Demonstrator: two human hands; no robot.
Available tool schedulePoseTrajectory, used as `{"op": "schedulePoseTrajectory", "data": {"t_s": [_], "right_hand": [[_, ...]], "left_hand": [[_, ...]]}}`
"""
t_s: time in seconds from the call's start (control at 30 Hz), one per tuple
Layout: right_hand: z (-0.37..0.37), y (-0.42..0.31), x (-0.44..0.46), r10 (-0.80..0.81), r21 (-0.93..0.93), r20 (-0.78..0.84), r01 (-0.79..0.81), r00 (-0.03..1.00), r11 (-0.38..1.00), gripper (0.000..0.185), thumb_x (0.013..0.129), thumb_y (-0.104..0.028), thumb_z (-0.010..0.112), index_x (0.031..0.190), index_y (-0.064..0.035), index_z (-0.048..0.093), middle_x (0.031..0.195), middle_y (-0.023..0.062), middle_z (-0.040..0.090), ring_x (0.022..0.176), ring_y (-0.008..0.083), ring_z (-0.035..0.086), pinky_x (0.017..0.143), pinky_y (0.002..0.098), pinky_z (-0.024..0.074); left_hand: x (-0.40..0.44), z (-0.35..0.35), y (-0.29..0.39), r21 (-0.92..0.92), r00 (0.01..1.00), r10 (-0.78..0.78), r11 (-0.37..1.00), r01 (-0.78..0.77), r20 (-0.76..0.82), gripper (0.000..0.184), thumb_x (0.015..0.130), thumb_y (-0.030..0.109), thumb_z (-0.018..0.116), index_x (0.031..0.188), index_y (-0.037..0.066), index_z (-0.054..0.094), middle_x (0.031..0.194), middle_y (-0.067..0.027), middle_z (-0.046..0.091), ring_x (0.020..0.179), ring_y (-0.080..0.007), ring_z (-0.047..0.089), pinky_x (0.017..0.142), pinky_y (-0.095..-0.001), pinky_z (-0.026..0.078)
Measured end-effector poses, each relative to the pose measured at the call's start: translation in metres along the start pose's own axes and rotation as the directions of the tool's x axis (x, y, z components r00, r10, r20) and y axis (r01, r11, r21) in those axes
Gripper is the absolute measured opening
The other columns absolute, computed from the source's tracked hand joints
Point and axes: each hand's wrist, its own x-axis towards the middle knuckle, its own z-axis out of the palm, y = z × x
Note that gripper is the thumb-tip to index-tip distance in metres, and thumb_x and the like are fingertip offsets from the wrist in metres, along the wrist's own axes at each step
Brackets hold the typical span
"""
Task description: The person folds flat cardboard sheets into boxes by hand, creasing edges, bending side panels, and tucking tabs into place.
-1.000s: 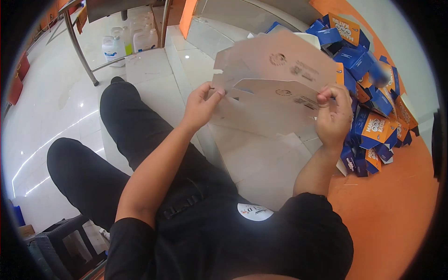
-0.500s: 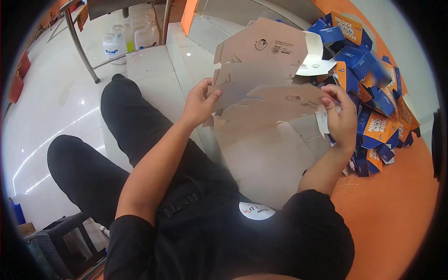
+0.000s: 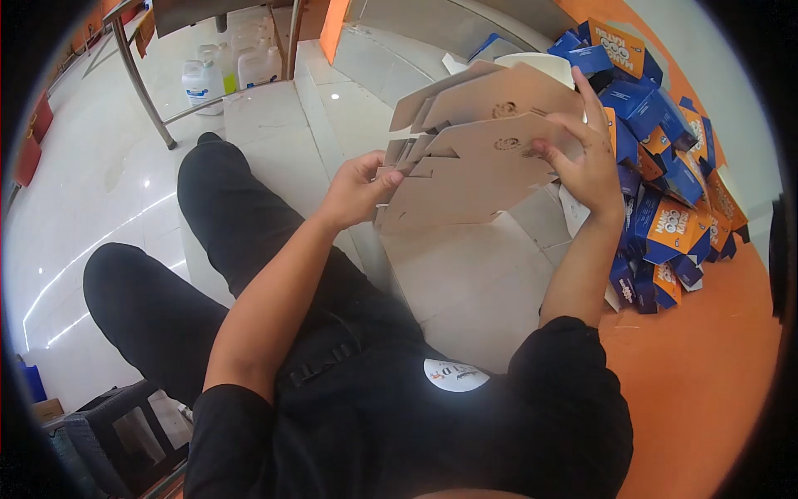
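Head view, far left: we note red containers (image 3: 27, 158) at the edge and, lower down, a dark stool-like frame (image 3: 91, 424) on the glossy floor.
Metal leg: slanting table leg (image 3: 141, 81) at upper left; we see white jugs (image 3: 202, 87) grouped just to its right.
Trousers: our two black-clad legs (image 3: 220, 208) point up and left, knees apart.
Left hand: our left hand (image 3: 357, 190) pinches the left edge of the cardboard blanks (image 3: 470, 170), thumb on the near side.
Blanks: at least two brown layers, held tilted above the pale tiled surface (image 3: 474, 274), between our hands; slots and flaps show at left, a round dark print (image 3: 507, 144) on the near face.
Right hand: our right hand (image 3: 588, 162) is at the blanks' right side, index finger raised, other fingers partly spread, thumb against the printed face; whether it pinches a layer we cannot tell.
Carton pile: blue-and-orange cartons (image 3: 669, 218) heaped just beyond our right hand, several lettered "MANG KATSU".
Far right: orange surface (image 3: 690, 374) below the heap.
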Motion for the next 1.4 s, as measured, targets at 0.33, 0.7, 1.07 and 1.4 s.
{"op": "schedulePoseTrajectory", "data": {"t_s": [0.33, 0.7, 1.07, 1.4], "right_hand": [[-0.002, -0.002, -0.016, 0.039, -0.016, -0.124, -0.041, 0.991, 0.999, 0.025, 0.069, -0.009, 0.085, 0.092, -0.007, 0.076, 0.127, 0.0046, 0.068, 0.113, 0.0268, 0.063, 0.097, 0.0363, 0.0481], [-0.004, -0.003, -0.05, -0.122, 0.082, -0.24, 0.145, 0.963, 0.986, 0.018, 0.069, 0.01, 0.073, 0.082, -0.0014, 0.071, 0.102, 0.0079, 0.075, 0.101, 0.0271, 0.069, 0.102, 0.047, 0.0474], [-0.049, -0.016, -0.083, -0.099, 0.449, -0.097, 0.132, 0.99, 0.884, 0.018, 0.064, 0.014, 0.062, 0.075, -0.0008, 0.062, 0.085, 0.0115, 0.072, 0.08, 0.0278, 0.066, 0.083, 0.0427, 0.0509], [-0.03, -0.006, -0.059, -0.002, 0.385, -0.401, 0.171, 0.916, 0.907, 0.035, 0.08, 0.013, 0.075, 0.111, -0.0003, 0.067, 0.101, 0.0133, 0.071, 0.091, 0.0208, 0.067, 0.084, 0.0303, 0.0519]], "left_hand": [[-0.003, 0.006, 0.007, -0.024, 1.0, 0.006, 1.0, -0.007, -0.016, 0.036, 0.099, 0.04, 0.067, 0.107, 0.005, 0.066, 0.095, 0.0033, 0.065, 0.085, -0.006, 0.057, 0.076, -0.0261, 0.049], [0.0, 0.003, 0.008, -0.243, 0.993, -0.105, 0.966, 0.086, -0.063, 0.028, 0.106, 0.033, 0.053, 0.111, 0.007, 0.064, 0.096, 0.0038, 0.061, 0.089, -0.0053, 0.055, 0.082, -0.024, 0.045], [0.006, -0.003, 0.0, -0.215, 0.971, -0.021, 0.976, -0.031, -0.238, 0.032, 0.107, 0.033, 0.051, 0.117, 0.004, 0.062, 0.101, -0.0007, 0.065, 0.092, -0.0085, 0.058, 0.085, -0.0266, 0.047], [0.003, -0.005, -0.013, -0.011, 0.986, 0.128, 0.991, -0.13, -0.106, 0.028, 0.107, 0.028, 0.053, 0.113, 0.003, 0.063, 0.099, 0.0008, 0.064, 0.089, -0.0077, 0.055, 0.082, -0.0268, 0.047]]}}
